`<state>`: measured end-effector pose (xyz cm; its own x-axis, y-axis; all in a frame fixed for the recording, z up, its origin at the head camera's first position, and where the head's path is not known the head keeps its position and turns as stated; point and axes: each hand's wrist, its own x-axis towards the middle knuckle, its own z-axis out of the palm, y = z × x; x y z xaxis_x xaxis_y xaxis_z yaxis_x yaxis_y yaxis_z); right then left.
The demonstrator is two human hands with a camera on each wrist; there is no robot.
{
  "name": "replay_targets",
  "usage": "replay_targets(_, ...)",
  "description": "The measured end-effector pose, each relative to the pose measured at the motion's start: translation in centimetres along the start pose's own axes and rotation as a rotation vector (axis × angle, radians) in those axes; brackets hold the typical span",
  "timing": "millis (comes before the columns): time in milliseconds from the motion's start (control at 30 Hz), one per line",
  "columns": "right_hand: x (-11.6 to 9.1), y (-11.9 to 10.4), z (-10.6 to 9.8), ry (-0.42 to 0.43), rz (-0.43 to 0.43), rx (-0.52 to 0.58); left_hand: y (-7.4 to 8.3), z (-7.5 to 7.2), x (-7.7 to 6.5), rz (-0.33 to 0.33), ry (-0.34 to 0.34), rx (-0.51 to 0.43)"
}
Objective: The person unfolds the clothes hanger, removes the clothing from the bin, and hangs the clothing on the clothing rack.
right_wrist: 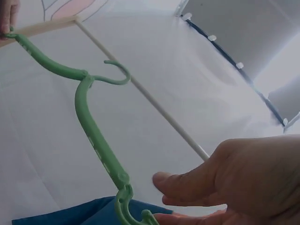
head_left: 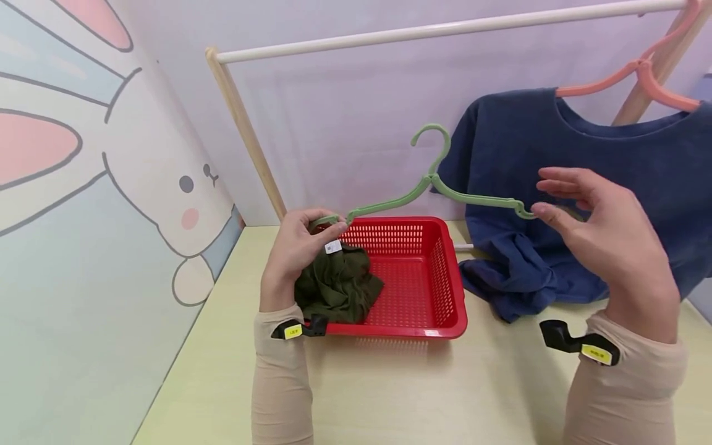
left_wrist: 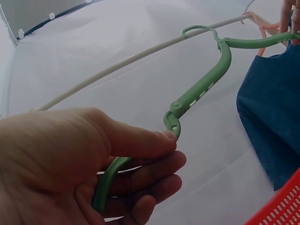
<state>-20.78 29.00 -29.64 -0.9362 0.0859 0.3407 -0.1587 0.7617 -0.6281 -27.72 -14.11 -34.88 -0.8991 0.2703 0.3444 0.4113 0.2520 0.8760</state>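
**Green hanger [head_left: 384, 205], long axis sideways**

The hanger lies between the left fingers [left_wrist: 164, 168], which pinch one end, and the right fingers [head_left: 567, 175], which stand spread about the opposite end; whether these touch it is unclear. Its hook [head_left: 447, 145] rises midway between them.

It looks like a clothes-hanging corner decorated like a child's room, though I can't tell whether it belongs to a home. A big white cartoon rabbit [head_left: 150, 185] fills the pastel side wall [head_left: 67, 346]. By the pale wooden tabletop [head_left: 389, 395] stands a white clothes bar [head_left: 445, 29] on wooden posts [head_left: 245, 127], with a navy-blue top [head_left: 517, 154], a green plastic hanger [head_left: 431, 178] and a red perforated plastic basket [head_left: 457, 303] of dark-green cloth [head_left: 345, 287] close by.
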Motion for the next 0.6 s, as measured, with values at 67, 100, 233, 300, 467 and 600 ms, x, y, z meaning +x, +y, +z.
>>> replay_targets(67,-0.1,-0.5,0.1,0.084,-0.036,0.031,0.1,0.1,-0.1,-0.004,-0.005,0.004)
replay_targets(100,-0.2,-0.7,0.2,0.121,-0.065,0.059,0.2,0.2,-0.1,-0.005,-0.01,0.006)
replay_targets(233,-0.5,-1.7,1.2,0.147,-0.12,0.15,0.4,0.8,-0.1,0.005,-0.043,0.01)
replay_targets(300,-0.6,-2.2,1.9,0.095,-0.138,0.175,0.5,1.1,-0.1,0.016,-0.06,0.022)
replay_targets(467,-0.6,-3.6,3.4,-0.004,-0.135,0.182,0.8,1.9,0.2,0.026,-0.092,0.039)
replay_targets(600,-0.8,-4.3,4.0,-0.022,-0.147,0.184,0.9,2.3,0.3,0.032,-0.12,0.022)
